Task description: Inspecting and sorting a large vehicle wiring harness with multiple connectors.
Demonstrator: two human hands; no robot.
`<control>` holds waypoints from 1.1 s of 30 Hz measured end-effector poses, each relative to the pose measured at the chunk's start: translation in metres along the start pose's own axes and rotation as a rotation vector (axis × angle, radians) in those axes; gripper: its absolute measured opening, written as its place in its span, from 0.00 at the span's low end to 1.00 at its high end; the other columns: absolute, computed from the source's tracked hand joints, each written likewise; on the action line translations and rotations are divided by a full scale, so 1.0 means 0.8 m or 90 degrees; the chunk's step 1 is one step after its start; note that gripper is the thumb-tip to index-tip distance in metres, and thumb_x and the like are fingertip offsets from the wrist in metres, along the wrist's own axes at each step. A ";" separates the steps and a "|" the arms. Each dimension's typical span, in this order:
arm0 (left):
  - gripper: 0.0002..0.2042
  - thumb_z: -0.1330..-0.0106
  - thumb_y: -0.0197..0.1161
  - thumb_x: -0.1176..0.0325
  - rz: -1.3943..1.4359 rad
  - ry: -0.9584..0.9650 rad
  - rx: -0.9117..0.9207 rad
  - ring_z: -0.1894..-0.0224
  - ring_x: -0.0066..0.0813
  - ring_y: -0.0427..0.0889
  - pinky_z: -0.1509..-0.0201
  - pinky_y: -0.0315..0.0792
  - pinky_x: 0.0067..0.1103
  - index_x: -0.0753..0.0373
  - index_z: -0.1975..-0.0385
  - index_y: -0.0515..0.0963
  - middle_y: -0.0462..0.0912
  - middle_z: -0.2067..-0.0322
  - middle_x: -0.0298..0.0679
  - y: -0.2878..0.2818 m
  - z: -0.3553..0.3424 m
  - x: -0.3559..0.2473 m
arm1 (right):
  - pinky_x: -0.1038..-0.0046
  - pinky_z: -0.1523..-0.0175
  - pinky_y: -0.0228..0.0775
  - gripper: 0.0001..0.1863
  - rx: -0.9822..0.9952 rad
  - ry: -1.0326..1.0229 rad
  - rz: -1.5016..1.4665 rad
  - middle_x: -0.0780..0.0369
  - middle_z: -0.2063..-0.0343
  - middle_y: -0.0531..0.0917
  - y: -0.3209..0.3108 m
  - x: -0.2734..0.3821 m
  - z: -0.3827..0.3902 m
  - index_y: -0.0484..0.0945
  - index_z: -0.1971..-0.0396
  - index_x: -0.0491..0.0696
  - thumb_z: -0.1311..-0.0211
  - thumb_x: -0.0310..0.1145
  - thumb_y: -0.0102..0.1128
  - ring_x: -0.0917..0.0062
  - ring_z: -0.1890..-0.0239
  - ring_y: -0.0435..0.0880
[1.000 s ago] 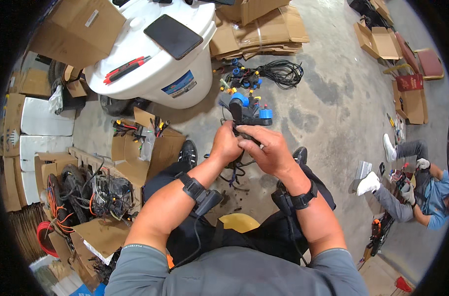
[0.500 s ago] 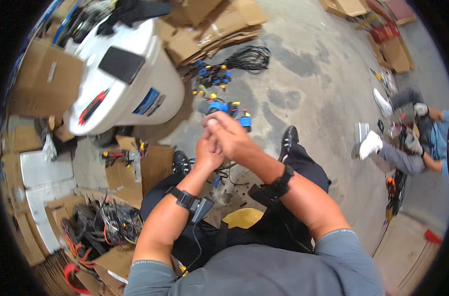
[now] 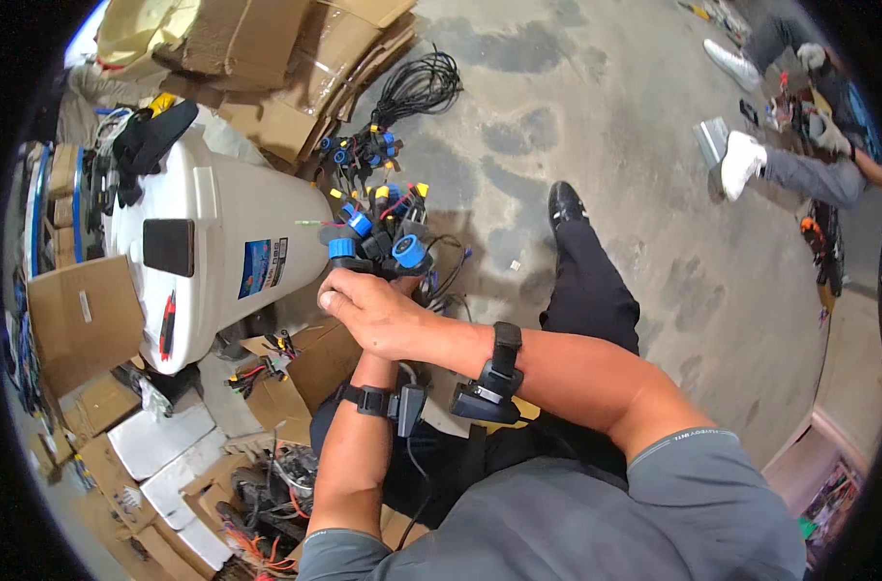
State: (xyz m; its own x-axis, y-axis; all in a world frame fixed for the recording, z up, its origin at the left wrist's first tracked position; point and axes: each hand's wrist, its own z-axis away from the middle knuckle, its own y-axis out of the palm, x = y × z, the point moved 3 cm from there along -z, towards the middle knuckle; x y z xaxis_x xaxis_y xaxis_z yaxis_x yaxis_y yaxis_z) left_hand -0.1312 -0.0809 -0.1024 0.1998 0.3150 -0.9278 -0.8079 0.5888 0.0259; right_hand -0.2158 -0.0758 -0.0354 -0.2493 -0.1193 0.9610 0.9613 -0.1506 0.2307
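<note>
My right hand (image 3: 368,308) is closed, its fingers curled at the near end of a bundle of black cables with blue round connectors (image 3: 408,251) and small yellow plugs. It crosses over my left hand (image 3: 406,284), of which only a sliver shows; the left fingers are mostly hidden. The bundle fans out just beyond both hands, and a few thin black wires hang to its right. Farther off, a second heap of similar cables (image 3: 364,150) lies on the floor, with a coil of black cable (image 3: 420,85) behind it.
A large white tub (image 3: 267,208) stands at left, with a dark flat device (image 3: 169,247) and red-handled pliers (image 3: 167,327) on its lid. Flattened cardboard (image 3: 315,68) is stacked behind. An open carton (image 3: 317,368) sits near my left leg. At far right, a person's leg (image 3: 809,174) stretches out.
My view has swung left and my hands have come with it, so tub and cables appear differently placed. My right hand now covers most of my left, and the cable bundle shows more fully.
</note>
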 end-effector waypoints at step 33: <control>0.17 0.31 0.44 0.60 0.228 -0.036 -0.199 0.68 0.35 0.83 0.62 0.78 0.30 0.68 0.66 0.76 0.82 0.68 0.44 -0.048 -0.020 -0.026 | 0.66 0.57 0.76 0.17 0.138 -0.353 0.370 0.52 0.58 0.78 -0.029 0.056 0.022 0.77 0.54 0.43 0.46 0.23 0.61 0.57 0.58 0.81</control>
State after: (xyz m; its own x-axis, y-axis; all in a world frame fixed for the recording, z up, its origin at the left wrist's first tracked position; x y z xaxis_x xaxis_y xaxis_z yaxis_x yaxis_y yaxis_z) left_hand -0.1132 -0.1217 -0.0897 -0.0983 0.5019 -0.8593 -0.9577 0.1871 0.2188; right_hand -0.2471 -0.0605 0.0049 0.3333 0.3892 0.8587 0.9343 -0.0146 -0.3561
